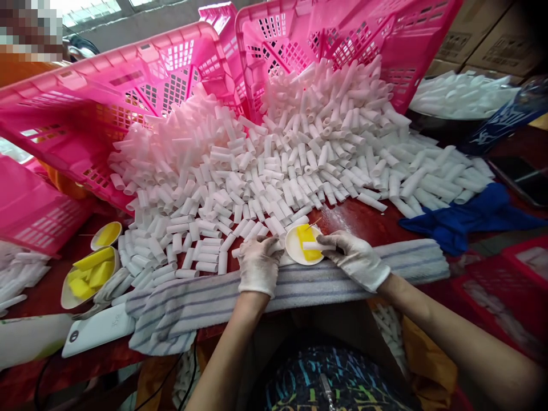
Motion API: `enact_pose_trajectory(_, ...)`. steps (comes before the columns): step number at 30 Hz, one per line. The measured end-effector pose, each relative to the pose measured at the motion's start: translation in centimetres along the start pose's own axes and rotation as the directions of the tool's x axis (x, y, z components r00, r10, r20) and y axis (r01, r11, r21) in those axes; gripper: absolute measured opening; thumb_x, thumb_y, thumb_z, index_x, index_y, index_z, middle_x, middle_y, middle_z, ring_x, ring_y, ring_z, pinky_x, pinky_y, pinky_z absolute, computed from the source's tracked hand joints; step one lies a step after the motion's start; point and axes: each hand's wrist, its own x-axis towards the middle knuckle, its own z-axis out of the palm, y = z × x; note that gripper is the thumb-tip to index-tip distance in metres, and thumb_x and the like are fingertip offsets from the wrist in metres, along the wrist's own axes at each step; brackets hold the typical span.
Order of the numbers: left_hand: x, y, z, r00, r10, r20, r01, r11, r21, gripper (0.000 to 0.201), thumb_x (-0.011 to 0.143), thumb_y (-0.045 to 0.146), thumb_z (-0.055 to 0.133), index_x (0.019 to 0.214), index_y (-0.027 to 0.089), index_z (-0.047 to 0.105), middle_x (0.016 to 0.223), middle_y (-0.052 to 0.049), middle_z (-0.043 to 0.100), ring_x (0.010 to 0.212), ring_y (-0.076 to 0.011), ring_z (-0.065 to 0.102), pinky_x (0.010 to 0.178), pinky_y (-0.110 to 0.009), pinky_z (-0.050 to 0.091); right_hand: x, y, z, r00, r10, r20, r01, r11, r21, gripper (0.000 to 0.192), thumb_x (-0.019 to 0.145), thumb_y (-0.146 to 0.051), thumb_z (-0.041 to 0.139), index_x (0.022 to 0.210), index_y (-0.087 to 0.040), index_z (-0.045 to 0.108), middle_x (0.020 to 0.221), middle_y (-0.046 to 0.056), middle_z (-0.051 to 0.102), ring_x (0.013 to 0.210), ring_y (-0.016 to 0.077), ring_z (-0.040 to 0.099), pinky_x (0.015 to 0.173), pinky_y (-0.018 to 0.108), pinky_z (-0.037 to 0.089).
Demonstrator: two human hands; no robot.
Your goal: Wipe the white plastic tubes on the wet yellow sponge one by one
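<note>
My right hand [357,257], in a white glove, pinches a short white plastic tube [311,246]. The tube lies across a yellow sponge [305,233] in a small white dish [293,249]; I cannot tell how firmly it touches. To the left of the dish, my left hand [259,265], also gloved, has its fingers closed around another white tube, whose end sticks out toward the dish. Both hands are above a striped towel [308,288] along the table's front edge. A heap of similar white tubes [274,171] spreads just beyond them.
Two pink baskets [188,48] lie tipped behind the heap. At the left, a bowl [66,294] holds yellow sponge pieces, near a white power bank [100,329]. A blue cloth [462,220] and a dark phone [520,180] lie at the right.
</note>
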Motion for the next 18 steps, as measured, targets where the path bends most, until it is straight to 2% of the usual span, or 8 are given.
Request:
enact_pose_trajectory(2, 0.0, 0.2, -0.4, 0.992, -0.125, -0.025, 0.119, 0.979, -0.166, 0.025, 0.077, 0.025, 0.076, 0.101, 0.017, 0.074, 0.101, -0.009, 0.072, 0.097, -0.0256, 0.066, 0.095, -0.043, 0.053, -0.2, -0.1, 0.0, 0.998, 0.068, 0.013, -0.069, 0.998, 0.015, 0.04, 0.088, -0.045, 0.069, 0.122, -0.024, 0.071, 0.121, 0.008, 0.072, 0.112, 0.0286, 0.069, 0.104, 0.044, 0.056)
enact_pose_trajectory(4, -0.2, 0.3, -0.6, 0.968, -0.251, 0.025, 0.243, 0.9, -0.361, 0.027, 0.08, 0.029, 0.073, 0.102, 0.015, 0.067, 0.093, -0.006, 0.071, 0.085, -0.0202, 0.067, 0.085, -0.036, 0.055, -0.3, -0.3, 0.0, 0.994, 0.11, 0.004, -0.11, 0.994, 0.003, 0.041, 0.089, -0.045, 0.067, 0.125, -0.024, 0.069, 0.126, 0.008, 0.071, 0.117, 0.0293, 0.067, 0.109, 0.046, 0.052)
enact_pose_trajectory(6, -0.4, 0.3, -0.7, 0.941, -0.315, 0.126, 0.335, 0.801, -0.497, 0.031, 0.08, 0.032, 0.071, 0.104, 0.016, 0.061, 0.09, -0.004, 0.07, 0.077, -0.0173, 0.067, 0.076, -0.031, 0.055, -0.5, -0.5, 0.1, 0.998, 0.068, -0.01, -0.068, 0.997, -0.028, 0.035, 0.09, -0.044, 0.065, 0.117, -0.023, 0.072, 0.116, 0.009, 0.073, 0.109, 0.0285, 0.07, 0.104, 0.045, 0.055)
enact_pose_trajectory(8, -0.7, 0.0, -0.5, 0.92, -0.325, 0.219, 0.391, 0.711, -0.585, 0.037, 0.077, 0.033, 0.072, 0.108, 0.017, 0.058, 0.094, -0.004, 0.07, 0.074, -0.0161, 0.067, 0.072, -0.03, 0.055, -0.5, -0.9, 0.3, 0.999, -0.01, -0.03, 0.009, 0.999, -0.048, 0.028, 0.088, -0.045, 0.066, 0.103, -0.023, 0.075, 0.101, 0.009, 0.073, 0.093, 0.0262, 0.071, 0.09, 0.042, 0.06)
enact_pose_trajectory(11, -1.1, -0.9, 0.1, 0.912, -0.305, 0.275, 0.41, 0.635, -0.655, 0.043, 0.071, 0.034, 0.077, 0.107, 0.018, 0.058, 0.101, -0.006, 0.071, 0.079, -0.017, 0.07, 0.078, -0.032, 0.057, -0.4, -1.8, 0.2, 0.997, -0.049, -0.057, 0.046, 0.997, -0.054, 0.025, 0.082, -0.047, 0.068, 0.084, -0.023, 0.074, 0.088, 0.008, 0.069, 0.076, 0.023, 0.066, 0.073, 0.038, 0.059)
enact_pose_trajectory(15, -1.3, -1.9, 0.5, 0.928, -0.285, 0.241, 0.372, 0.669, -0.643, 0.043, 0.065, 0.035, 0.082, 0.099, 0.018, 0.059, 0.099, -0.007, 0.071, 0.092, -0.0207, 0.07, 0.088, -0.035, 0.056, -0.7, -3.0, -0.3, 0.997, 0.072, -0.037, -0.072, 0.997, 0.011, 0.026, 0.077, -0.048, 0.073, 0.073, -0.023, 0.071, 0.073, 0.006, 0.063, 0.067, 0.0203, 0.06, 0.061, 0.034, 0.055)
enact_pose_trajectory(18, -1.7, -1.3, 0.1, 0.935, -0.296, 0.194, 0.347, 0.662, -0.664, 0.043, 0.062, 0.032, 0.084, 0.093, 0.019, 0.058, 0.096, -0.005, 0.071, 0.093, -0.021, 0.07, 0.092, -0.037, 0.056, -1.4, -3.7, -0.8, 0.996, 0.078, -0.034, -0.074, 0.992, 0.105, 0.029, 0.071, -0.051, 0.078, 0.078, -0.024, 0.072, 0.082, 0.007, 0.067, 0.072, 0.0208, 0.062, 0.061, 0.033, 0.054)
